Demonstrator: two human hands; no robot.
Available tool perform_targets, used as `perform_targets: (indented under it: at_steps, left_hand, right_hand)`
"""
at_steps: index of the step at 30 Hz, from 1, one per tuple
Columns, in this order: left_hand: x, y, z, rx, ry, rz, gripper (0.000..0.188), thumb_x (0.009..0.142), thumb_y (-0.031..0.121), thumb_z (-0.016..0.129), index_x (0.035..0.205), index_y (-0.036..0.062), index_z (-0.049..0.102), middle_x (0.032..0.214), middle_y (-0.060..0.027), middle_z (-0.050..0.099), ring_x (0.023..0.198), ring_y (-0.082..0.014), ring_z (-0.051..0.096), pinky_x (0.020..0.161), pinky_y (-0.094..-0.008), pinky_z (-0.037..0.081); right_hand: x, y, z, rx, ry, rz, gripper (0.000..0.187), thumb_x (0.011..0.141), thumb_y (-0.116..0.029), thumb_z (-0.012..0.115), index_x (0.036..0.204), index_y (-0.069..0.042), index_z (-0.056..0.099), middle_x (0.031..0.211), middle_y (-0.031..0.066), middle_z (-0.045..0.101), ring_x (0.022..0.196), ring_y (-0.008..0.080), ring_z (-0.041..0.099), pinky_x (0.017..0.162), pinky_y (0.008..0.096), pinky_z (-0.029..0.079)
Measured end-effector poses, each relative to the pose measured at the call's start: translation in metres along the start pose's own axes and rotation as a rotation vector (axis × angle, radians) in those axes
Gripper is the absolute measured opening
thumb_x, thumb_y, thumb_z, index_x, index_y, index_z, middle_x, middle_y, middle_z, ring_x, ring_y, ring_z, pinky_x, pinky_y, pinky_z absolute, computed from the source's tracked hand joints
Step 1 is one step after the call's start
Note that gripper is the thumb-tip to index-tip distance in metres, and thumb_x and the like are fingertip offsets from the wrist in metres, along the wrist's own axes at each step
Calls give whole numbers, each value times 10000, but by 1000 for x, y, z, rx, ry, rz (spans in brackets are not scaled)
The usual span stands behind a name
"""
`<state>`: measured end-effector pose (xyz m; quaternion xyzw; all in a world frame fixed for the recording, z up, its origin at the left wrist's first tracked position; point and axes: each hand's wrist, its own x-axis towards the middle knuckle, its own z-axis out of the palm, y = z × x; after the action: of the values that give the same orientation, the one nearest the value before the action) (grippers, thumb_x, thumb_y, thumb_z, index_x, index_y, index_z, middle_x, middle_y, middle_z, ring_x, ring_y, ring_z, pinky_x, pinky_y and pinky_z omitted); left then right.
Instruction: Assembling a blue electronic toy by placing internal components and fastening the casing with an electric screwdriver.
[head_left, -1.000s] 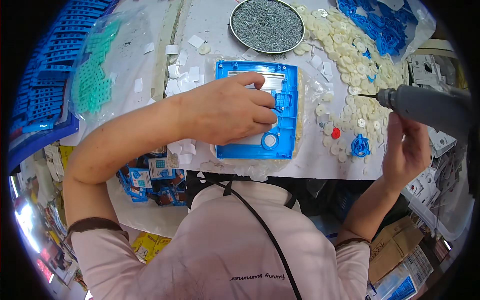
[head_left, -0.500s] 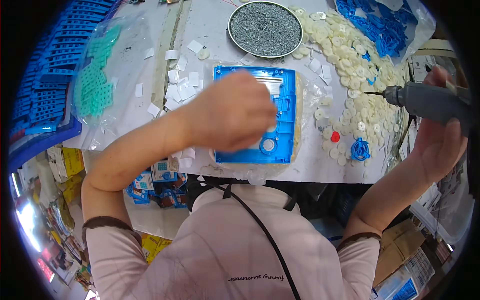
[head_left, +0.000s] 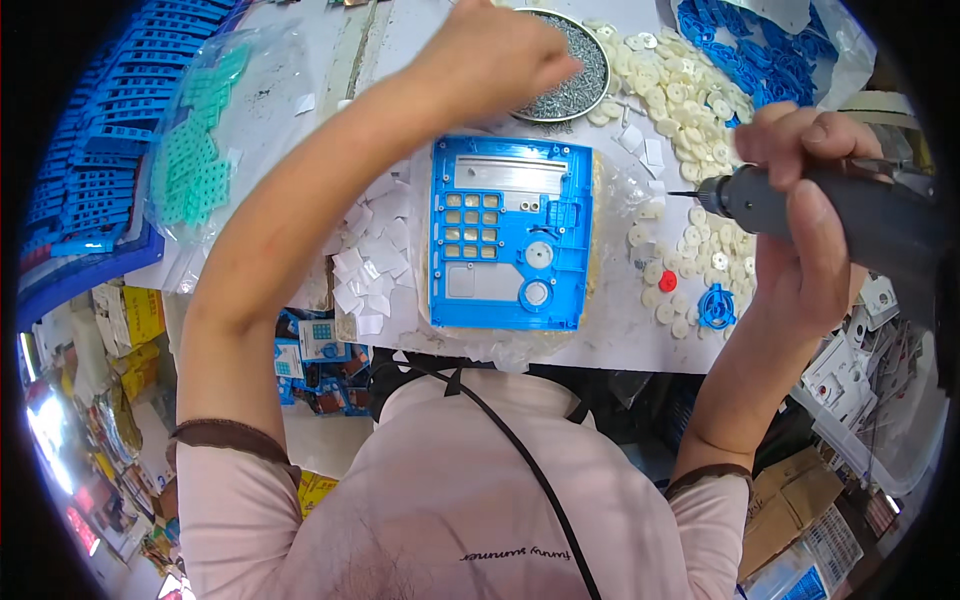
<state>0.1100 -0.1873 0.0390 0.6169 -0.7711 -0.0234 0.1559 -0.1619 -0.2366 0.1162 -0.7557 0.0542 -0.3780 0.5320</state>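
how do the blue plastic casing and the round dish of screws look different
Shape: the blue plastic casing is roughly rectangular, while the dish is round.
Contents: the casing holds a few fitted parts among cutouts and ribs; the dish holds a mass of loose grey screws.
View: the casing is uncovered, while the left hand hides part of the dish.
Shared: both are open upward.

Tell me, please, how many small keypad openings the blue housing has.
12 openings: four rows of three, in the left half of the blue housing, below the silvery strip; none is hidden.
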Motion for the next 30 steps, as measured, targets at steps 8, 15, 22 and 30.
perform_targets:
  at_steps: [8,15,22,30]
  left_hand:
    - [-103,89,-13,-499,39,158,146,842,138,756,949,150,657,890,11,644,869,-195,618,956,-458,358]
    - [-123,95,-7,-610,147,50,117,836,155,782,923,149,704,850,14,668,839,-181,643,980,-470,362]
    - [-122,97,-13,-410,190,26,192,766,212,822,911,148,714,907,21,665,941,-179,621,1015,-496,349]
    - [-134,89,5,-228,102,99,247,746,342,814,885,158,726,983,52,642,1057,-169,589,1089,-566,322]
  right_hand:
    - [-25,-29,61,478,25,73,413,938,-262,669,1273,-118,475,684,-7,566,559,140,534,665,355,502]
    - [-22,-33,81,447,44,107,357,930,-284,712,1150,-150,465,657,-17,562,523,138,537,606,344,499]
    - [-25,-28,91,414,96,117,354,936,-281,715,1133,-137,459,657,-4,550,536,149,524,625,358,494]
    - [-39,12,104,325,137,140,309,950,-197,695,1102,-94,446,684,38,550,593,164,527,655,364,490]
